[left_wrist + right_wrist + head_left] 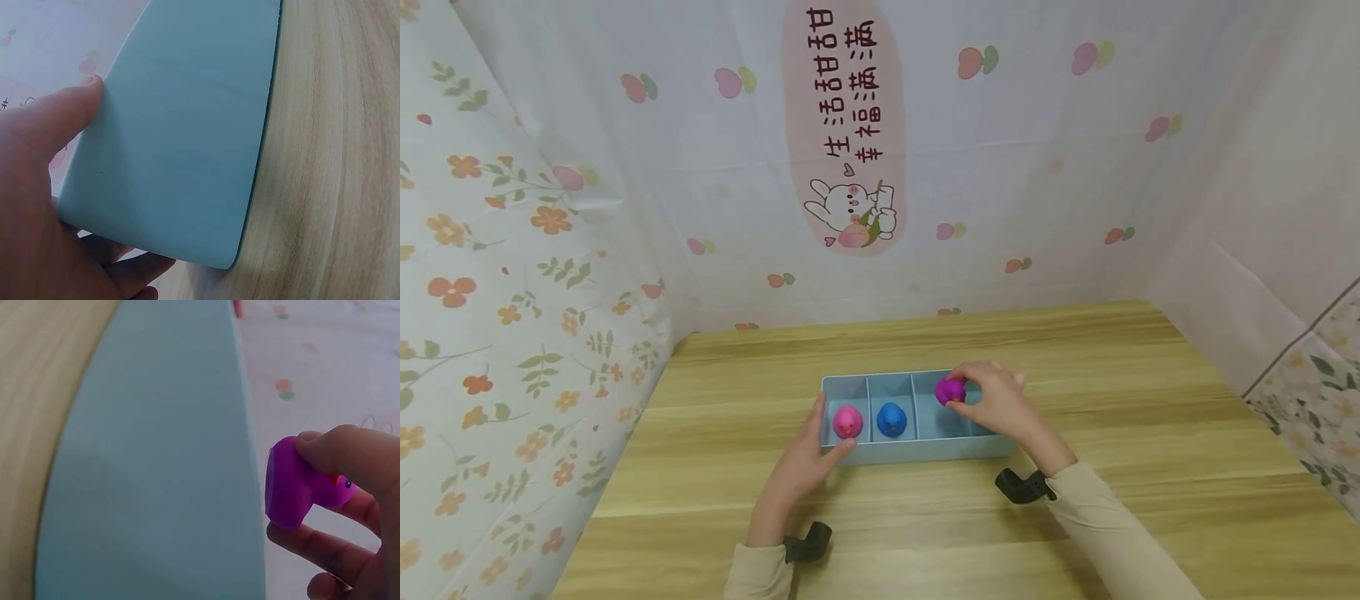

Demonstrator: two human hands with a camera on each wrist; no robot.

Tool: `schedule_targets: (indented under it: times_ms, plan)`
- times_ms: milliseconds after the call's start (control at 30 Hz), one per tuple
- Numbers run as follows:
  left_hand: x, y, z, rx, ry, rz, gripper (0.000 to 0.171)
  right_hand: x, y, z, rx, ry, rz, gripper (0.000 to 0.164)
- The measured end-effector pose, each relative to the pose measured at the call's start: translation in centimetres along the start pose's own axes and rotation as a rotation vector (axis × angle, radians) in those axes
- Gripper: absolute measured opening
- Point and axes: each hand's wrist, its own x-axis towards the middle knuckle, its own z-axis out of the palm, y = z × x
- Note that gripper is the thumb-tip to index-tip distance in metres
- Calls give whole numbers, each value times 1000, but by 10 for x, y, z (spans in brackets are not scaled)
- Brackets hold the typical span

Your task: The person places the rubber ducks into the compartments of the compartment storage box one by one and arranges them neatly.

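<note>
A long light-blue divided box [917, 452] lies across the wooden table. At its left end, my left hand [799, 465] holds the corner, with the thumb [84, 100] on the front rim and the fingers round the end wall. Between thumb and fingers, my right hand [1000, 406] pinches a purple rubber duck [950, 392] over the third compartment from the left; the right wrist view shows the duck [290, 484] above the rim. A pink rubber duck [847, 422] sits in the leftmost compartment, a blue one [892, 419] in the second. My right hand partly hides the rightmost compartment.
Wooden tabletop [715, 467] surrounds the box on all sides. A printed white cloth [1000, 183] hangs behind the table, with a flowered cloth [535, 333] at the left. A dark band with a camera mount [808, 543] is on each wrist.
</note>
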Motion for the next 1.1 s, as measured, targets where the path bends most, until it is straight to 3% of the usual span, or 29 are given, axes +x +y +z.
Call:
schedule_targets:
  times_ms: [333,500,700,1100]
  plan:
    - [2,2,1,-16,-3,-2,90,3,-4,9,-80,-78,-13,32]
    - [0,4,0,-20,-13,-15,91,7,-2,16,-155,-124,-20,30]
    - [1,3,1,-16,-7,14,92,13,-5,24,-272,-176,-22,30]
    - [0,2,-1,-18,-10,-6,92,18,-16,35,-306,-202,81,36]
